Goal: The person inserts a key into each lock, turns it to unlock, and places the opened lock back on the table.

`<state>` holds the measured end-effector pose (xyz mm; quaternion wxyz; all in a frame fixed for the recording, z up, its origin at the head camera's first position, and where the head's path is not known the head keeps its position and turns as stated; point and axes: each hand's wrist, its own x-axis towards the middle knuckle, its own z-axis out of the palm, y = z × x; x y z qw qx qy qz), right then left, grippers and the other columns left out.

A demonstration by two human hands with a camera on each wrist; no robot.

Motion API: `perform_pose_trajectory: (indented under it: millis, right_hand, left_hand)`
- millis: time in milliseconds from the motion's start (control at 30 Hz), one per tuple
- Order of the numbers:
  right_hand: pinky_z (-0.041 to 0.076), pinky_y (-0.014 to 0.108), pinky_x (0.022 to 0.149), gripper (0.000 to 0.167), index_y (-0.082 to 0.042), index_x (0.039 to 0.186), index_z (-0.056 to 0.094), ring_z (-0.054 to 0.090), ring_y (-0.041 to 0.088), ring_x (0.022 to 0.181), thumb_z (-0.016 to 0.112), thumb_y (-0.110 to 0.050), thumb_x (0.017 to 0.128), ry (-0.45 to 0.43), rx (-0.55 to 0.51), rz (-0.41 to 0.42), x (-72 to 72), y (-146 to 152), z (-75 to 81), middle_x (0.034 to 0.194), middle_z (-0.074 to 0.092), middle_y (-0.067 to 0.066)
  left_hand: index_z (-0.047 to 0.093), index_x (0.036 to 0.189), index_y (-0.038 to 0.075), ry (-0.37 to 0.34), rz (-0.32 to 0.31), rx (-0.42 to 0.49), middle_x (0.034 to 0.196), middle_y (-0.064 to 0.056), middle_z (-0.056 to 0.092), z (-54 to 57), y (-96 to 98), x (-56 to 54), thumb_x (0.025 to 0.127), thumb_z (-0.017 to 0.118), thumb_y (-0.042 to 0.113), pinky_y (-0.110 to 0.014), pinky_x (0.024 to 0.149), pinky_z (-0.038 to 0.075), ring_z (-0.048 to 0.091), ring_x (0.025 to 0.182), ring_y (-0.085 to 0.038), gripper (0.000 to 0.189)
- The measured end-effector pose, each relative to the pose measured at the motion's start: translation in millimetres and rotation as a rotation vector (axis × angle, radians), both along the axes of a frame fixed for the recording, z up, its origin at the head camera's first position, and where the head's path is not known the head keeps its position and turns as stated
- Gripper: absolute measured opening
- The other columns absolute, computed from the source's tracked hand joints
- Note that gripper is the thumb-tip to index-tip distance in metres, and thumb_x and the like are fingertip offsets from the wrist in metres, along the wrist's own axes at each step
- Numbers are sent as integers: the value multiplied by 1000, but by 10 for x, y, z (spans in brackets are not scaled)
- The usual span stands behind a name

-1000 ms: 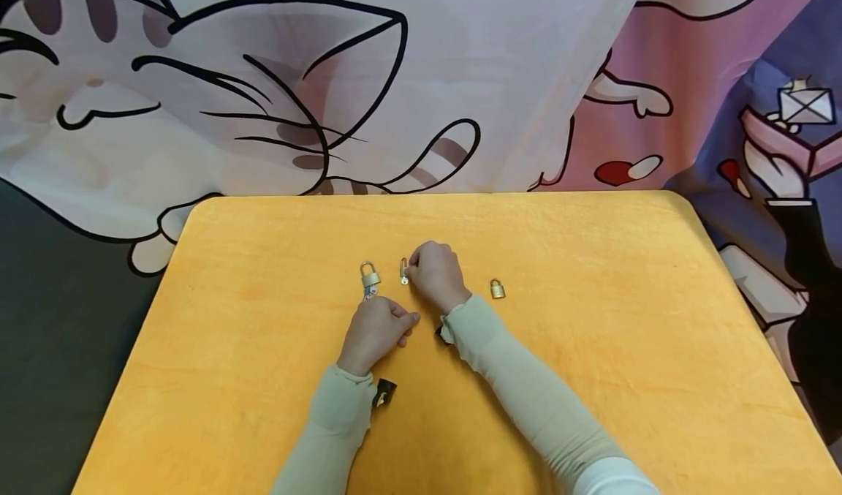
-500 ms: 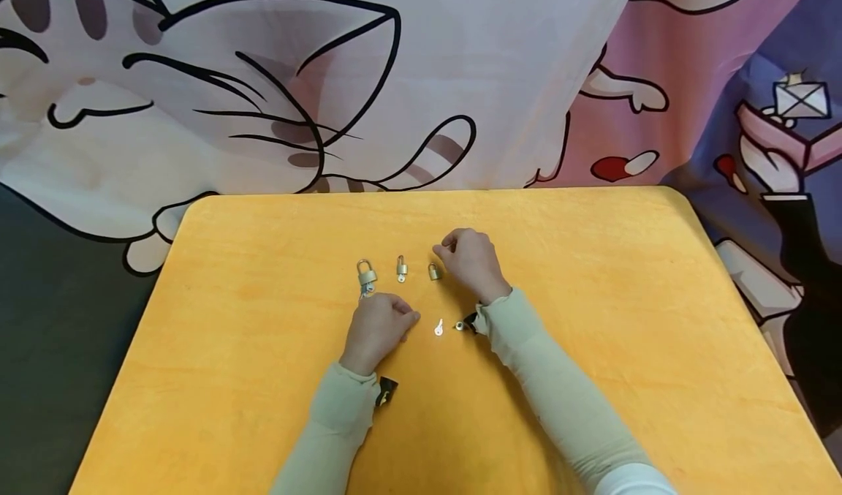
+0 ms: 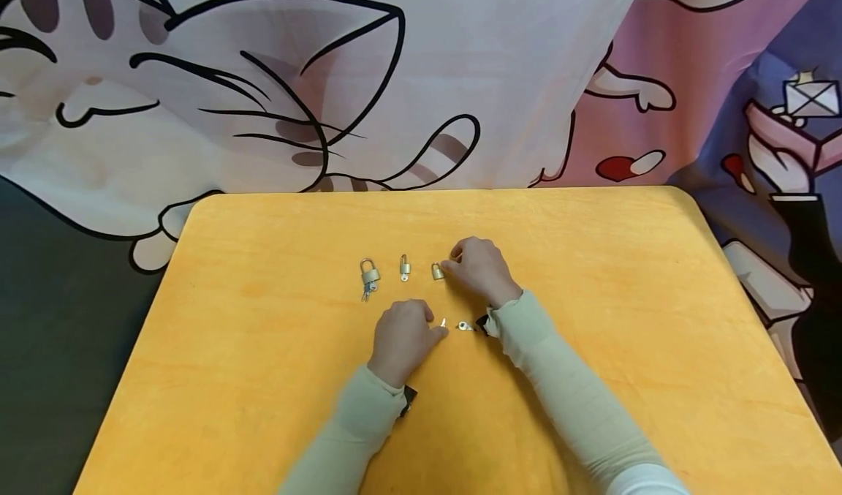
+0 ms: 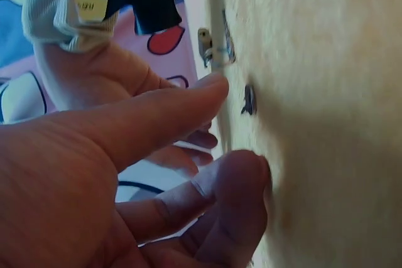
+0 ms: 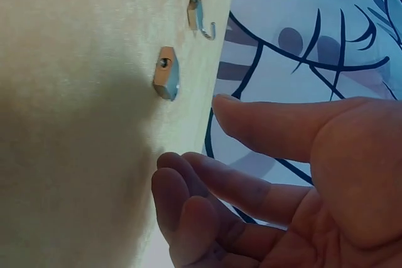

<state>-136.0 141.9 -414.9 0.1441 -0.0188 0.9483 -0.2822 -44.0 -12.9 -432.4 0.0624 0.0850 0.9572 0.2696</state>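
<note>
Left hand [image 3: 403,340]: released, parted at thumb and forefinger, low over the yellow table [image 3: 263,378], just beside a loose key [image 3: 444,323].
Right hand [image 3: 483,270]: released, loosely bent at the fingers, near the small padlock [image 3: 438,271] at thumb tip.
Small padlock: flat on the tabletop, rightmost of three.
Middle padlock [image 3: 404,267]: between the other two, with a key head [image 3: 404,278] at the near end.
Large padlock [image 3: 370,276]: leftmost, fitted with keys [image 3: 370,290].
Second key [image 3: 464,326]: right of the first, well apart from the padlocks.
</note>
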Motion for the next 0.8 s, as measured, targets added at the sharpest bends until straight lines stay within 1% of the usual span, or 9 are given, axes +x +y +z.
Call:
perform_pose_trajectory:
  millis: [100, 167, 233, 267, 400, 467, 600, 700, 800]
  right_hand:
    - [55, 41, 84, 33, 0, 109, 75, 68, 28, 95, 75, -29, 92, -5, -6, 2, 6, -27, -25, 109, 73, 13]
    - [55, 40, 82, 31, -1, 105, 75, 67, 27, 91, 75, -29, 92, -2, -10, 10, 10, -57, -41, 106, 73, 13]
    - [54, 37, 77, 27, -3, 99, 76, 65, 24, 84, 75, -28, 92, 8, -4, 25, 13, -89, -57, 101, 73, 11]
    - [53, 36, 74, 25, -3, 95, 76, 63, 23, 80, 74, -28, 92, 13, -1, 30, 13, -103, -67, 96, 72, 11]
    - [48, 32, 66, 21, -5, 88, 74, 58, 20, 71, 74, -25, 93, 24, 24, 30, 10, -151, -104, 85, 68, 7]
    - [50, 33, 67, 19, -5, 89, 74, 60, 20, 72, 75, -25, 92, 21, 30, 18, 8, -168, -119, 85, 69, 6]
    - [53, 34, 73, 17, -5, 93, 76, 64, 21, 78, 78, -22, 89, 13, 6, -4, 5, -184, -141, 89, 71, 6]
    - [53, 33, 72, 15, -6, 94, 76, 63, 20, 79, 79, -20, 88, -7, -35, -24, 5, -180, -151, 89, 70, 5]
    - [51, 31, 70, 12, -7, 89, 77, 61, 18, 77, 79, -19, 88, -25, -73, -23, 15, -169, -145, 86, 70, 3]
  left_hand:
    - [58, 56, 15, 16, 1, -26, 53, 10, 45, -19, 48, 5, 77, 88, 28, -25, 43, 32, 39, 45, -7, 39]
    - [44, 49, 18, 24, 6, -47, 50, 11, 28, -29, 71, 6, 78, 88, 27, -25, 41, 23, 27, 43, -7, 53]
    - [35, 47, 19, 29, 10, -63, 50, 10, 19, -29, 89, 8, 79, 87, 25, -25, 41, 18, 21, 44, -8, 61]
    - [33, 47, 20, 33, 12, -68, 50, 10, 18, -25, 98, 9, 79, 87, 23, -25, 40, 18, 22, 43, -8, 62]
    - [34, 46, 20, 24, 13, -74, 47, 10, 21, -1, 121, 7, 81, 84, 18, -26, 39, 22, 28, 40, -8, 61]
    - [36, 46, 21, 12, 11, -70, 46, 10, 23, 5, 125, 7, 83, 81, 16, -26, 38, 23, 29, 40, -8, 59]
    - [37, 45, 22, -12, -3, -36, 45, 10, 23, -9, 115, 2, 87, 75, 10, -25, 39, 20, 25, 41, -7, 57]
    - [46, 45, 22, -28, -18, -8, 44, 12, 32, -31, 91, 2, 88, 73, 10, -23, 39, 24, 31, 41, -5, 52]
    - [60, 51, 21, -43, -24, 25, 49, 11, 50, -45, 48, -4, 88, 72, 11, -24, 41, 36, 43, 43, -5, 40]
